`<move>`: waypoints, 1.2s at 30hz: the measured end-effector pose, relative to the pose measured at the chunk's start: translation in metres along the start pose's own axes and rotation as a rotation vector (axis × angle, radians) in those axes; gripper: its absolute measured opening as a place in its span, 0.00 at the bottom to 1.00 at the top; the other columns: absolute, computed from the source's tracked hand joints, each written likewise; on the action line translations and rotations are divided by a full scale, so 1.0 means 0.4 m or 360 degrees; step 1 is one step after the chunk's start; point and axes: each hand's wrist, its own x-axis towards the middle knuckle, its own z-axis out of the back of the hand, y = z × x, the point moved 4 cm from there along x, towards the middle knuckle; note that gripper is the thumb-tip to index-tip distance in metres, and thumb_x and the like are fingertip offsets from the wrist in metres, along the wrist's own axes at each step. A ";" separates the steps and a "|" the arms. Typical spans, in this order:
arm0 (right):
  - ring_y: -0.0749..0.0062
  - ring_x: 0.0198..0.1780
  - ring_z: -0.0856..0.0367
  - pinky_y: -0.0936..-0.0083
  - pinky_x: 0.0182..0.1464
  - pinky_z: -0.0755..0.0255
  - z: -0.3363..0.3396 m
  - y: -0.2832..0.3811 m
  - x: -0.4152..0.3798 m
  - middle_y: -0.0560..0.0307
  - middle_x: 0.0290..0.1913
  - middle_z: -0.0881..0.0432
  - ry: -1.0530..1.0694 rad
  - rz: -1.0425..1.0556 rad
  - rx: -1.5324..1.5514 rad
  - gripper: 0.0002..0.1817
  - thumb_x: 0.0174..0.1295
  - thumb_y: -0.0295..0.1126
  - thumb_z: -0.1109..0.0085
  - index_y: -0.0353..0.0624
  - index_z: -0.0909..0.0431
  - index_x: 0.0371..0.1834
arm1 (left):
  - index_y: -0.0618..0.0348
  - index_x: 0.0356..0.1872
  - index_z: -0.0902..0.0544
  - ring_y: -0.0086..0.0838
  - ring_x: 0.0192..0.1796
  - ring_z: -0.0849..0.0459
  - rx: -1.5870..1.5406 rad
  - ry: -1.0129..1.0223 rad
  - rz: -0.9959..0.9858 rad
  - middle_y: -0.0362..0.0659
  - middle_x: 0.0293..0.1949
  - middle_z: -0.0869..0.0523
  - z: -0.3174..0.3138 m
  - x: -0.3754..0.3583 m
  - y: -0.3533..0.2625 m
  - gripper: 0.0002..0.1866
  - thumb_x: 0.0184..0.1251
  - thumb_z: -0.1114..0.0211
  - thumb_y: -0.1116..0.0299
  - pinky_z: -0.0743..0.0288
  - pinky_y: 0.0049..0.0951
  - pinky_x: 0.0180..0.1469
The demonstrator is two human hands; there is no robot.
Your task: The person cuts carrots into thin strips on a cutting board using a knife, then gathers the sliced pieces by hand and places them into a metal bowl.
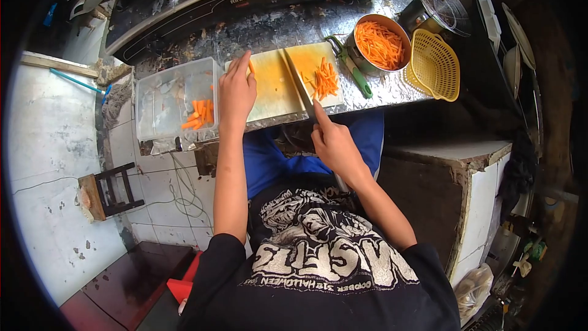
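Note:
My right hand (335, 148) grips a kitchen knife (296, 78), its index finger stretched along the blade. The blade lies across the middle of a cutting board (269, 101) stained orange. Right of the blade rests a small pile of carrot strips (326, 79). My left hand (237, 93) is closed at the board's left end, with a carrot piece (251, 66) showing between thumb and fingers. Beside that hand is a clear plastic container (153, 101) with several carrot sticks (199, 114) in its near right corner.
A pot (353, 52) full of shredded carrot (380, 45) stands right of the board, near a green-handled peeler (357, 76). Farther right sits a yellow basket (450, 67). A Rinnai stove (257, 3) runs along the back of the foil-covered counter (392, 89).

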 end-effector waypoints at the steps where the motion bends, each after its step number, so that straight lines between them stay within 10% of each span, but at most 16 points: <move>1: 0.33 0.37 0.17 0.49 0.42 0.26 0.003 -0.002 0.000 0.30 0.33 0.18 0.0005 0.0002 0.0002 0.31 0.66 0.22 0.47 0.28 0.39 0.73 | 0.61 0.65 0.23 0.52 0.58 0.16 0.0008 0.0000 -0.0060 0.57 0.57 0.15 -0.002 0.001 -0.002 0.26 0.64 0.38 0.79 0.22 0.46 0.59; 11: 0.45 0.31 0.14 0.63 0.36 0.24 0.115 -0.026 -0.009 0.33 0.28 0.20 -0.0233 -0.0399 0.0232 0.30 0.72 0.26 0.52 0.36 0.40 0.78 | 0.56 0.69 0.24 0.52 0.57 0.15 0.0032 0.0012 -0.0056 0.53 0.61 0.16 -0.013 0.001 -0.035 0.30 0.62 0.38 0.77 0.21 0.43 0.60; 25: 0.34 0.37 0.16 0.51 0.41 0.24 0.033 0.019 0.013 0.30 0.33 0.17 -0.0077 -0.0045 0.0009 0.32 0.65 0.21 0.47 0.27 0.40 0.74 | 0.58 0.70 0.25 0.43 0.72 0.25 -0.0115 0.0239 -0.0390 0.52 0.64 0.18 -0.060 -0.067 -0.150 0.30 0.64 0.35 0.71 0.33 0.42 0.67; 36: 0.35 0.32 0.17 0.47 0.39 0.24 -0.020 0.011 0.017 0.29 0.31 0.19 -0.0125 0.0086 -0.0090 0.34 0.65 0.22 0.46 0.25 0.43 0.74 | 0.58 0.48 0.11 0.44 0.76 0.29 -0.0107 0.0176 -0.0264 0.49 0.65 0.18 -0.090 -0.080 -0.106 0.12 0.66 0.30 0.68 0.38 0.44 0.68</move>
